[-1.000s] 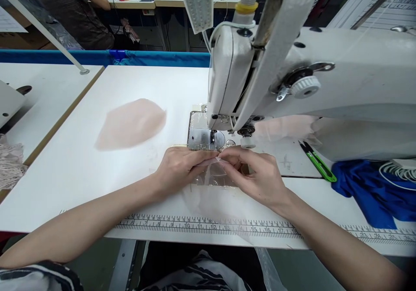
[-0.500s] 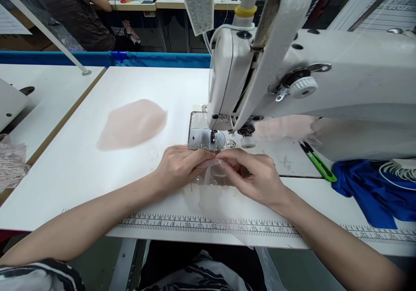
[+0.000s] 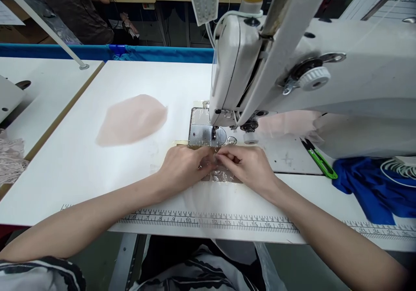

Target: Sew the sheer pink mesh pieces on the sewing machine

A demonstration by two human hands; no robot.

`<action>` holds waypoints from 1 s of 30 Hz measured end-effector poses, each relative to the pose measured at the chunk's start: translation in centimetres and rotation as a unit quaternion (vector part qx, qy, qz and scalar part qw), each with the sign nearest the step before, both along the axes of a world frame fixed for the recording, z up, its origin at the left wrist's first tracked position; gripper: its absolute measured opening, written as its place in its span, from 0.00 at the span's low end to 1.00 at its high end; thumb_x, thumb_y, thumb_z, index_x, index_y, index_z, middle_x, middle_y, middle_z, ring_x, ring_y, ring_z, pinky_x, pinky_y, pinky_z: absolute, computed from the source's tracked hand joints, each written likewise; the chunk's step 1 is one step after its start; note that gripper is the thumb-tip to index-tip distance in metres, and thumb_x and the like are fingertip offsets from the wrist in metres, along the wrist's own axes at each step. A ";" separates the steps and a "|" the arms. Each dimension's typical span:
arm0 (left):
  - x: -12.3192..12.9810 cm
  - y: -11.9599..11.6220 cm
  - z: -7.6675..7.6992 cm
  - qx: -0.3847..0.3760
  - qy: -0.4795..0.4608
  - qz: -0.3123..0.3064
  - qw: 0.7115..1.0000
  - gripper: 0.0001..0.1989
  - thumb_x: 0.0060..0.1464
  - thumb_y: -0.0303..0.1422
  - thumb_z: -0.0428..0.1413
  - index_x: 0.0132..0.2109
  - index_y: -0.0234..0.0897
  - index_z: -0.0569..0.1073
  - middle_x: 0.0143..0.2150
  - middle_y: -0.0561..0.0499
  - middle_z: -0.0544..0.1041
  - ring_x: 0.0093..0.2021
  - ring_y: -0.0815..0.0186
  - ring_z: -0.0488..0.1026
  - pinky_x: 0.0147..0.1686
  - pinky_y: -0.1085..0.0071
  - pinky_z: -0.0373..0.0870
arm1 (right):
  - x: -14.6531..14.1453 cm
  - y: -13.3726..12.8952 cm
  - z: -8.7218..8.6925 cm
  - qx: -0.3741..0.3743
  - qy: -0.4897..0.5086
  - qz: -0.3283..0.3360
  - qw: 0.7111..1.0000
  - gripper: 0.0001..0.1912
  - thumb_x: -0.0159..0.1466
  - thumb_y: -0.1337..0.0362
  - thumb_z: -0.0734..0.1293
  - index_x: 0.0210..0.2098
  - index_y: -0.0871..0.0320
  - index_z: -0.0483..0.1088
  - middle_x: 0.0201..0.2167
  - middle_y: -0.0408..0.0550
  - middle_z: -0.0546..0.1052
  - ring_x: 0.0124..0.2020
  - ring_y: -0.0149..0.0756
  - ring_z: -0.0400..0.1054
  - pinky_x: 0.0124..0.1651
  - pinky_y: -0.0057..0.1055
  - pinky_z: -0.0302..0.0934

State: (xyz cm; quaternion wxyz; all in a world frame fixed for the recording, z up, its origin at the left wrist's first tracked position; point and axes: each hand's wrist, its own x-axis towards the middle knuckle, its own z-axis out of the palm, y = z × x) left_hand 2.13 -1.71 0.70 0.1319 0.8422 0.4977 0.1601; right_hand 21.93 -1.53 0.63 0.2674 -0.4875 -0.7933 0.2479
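Just in front of the metal needle plate [image 3: 200, 134], my left hand [image 3: 183, 163] and my right hand [image 3: 248, 165] meet with fingertips nearly touching. Both pinch a thin, sheer piece of fabric [image 3: 213, 157], mostly hidden by my fingers and hard to see against the table. Beneath the fingers a clear, tape-covered patch [image 3: 222, 176] shows on the tabletop. The sewing machine [image 3: 232, 70] stands directly beyond, its presser foot [image 3: 214, 133] over the plate, a short way from my fingertips. A pale pink sheer fabric piece [image 3: 133, 120] lies flat to the left.
Right of the machine's needle lie more pink fabric [image 3: 289, 123], green thread snips [image 3: 320, 159] and a blue cloth [image 3: 360, 187]. A printed ruler [image 3: 208, 221] runs along the front edge. White strings [image 3: 11, 161] lie far left. Another person [image 3: 74, 14] sits beyond the blue divider.
My hands have drawn the sheer fabric closer together, and less of it shows between them. The left fingers now curl downward. The view has shifted slightly.
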 end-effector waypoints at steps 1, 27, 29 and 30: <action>0.0 0.0 -0.2 0.027 0.013 0.003 1.000 0.12 0.54 0.37 0.62 0.44 0.37 0.74 0.22 0.56 0.73 0.22 0.68 0.67 0.22 0.72 0.55 | -0.1 0.1 -0.4 0.026 -0.022 -0.008 0.999 0.07 0.65 0.64 0.67 0.34 0.55 0.77 0.23 0.41 0.77 0.23 0.29 0.69 0.28 0.27 0.57; 0.3 -1.2 -0.4 0.311 0.132 -0.120 0.933 0.15 0.67 0.34 0.51 0.51 0.28 0.75 0.50 0.42 0.80 0.51 0.58 0.75 0.46 0.59 0.66 | 1.4 0.2 0.8 0.281 -0.290 -0.020 0.915 0.14 0.68 0.67 0.60 0.39 0.59 0.79 0.32 0.53 0.80 0.33 0.44 0.70 0.40 0.43 0.57; 0.2 -0.8 -0.3 0.311 0.124 -0.116 0.935 0.14 0.67 0.33 0.51 0.51 0.29 0.75 0.50 0.43 0.80 0.51 0.59 0.75 0.46 0.59 0.65 | 0.8 -0.3 0.4 0.279 -0.262 0.029 0.923 0.16 0.67 0.72 0.60 0.49 0.59 0.76 0.45 0.50 0.81 0.38 0.42 0.71 0.43 0.41 0.57; 0.2 -0.7 -0.3 0.312 0.121 -0.114 0.935 0.14 0.67 0.33 0.51 0.51 0.29 0.75 0.50 0.44 0.80 0.51 0.60 0.75 0.46 0.59 0.65 | 0.5 -0.5 0.2 0.279 -0.260 0.042 0.923 0.18 0.66 0.73 0.60 0.51 0.60 0.74 0.50 0.49 0.79 0.40 0.42 0.71 0.44 0.41 0.57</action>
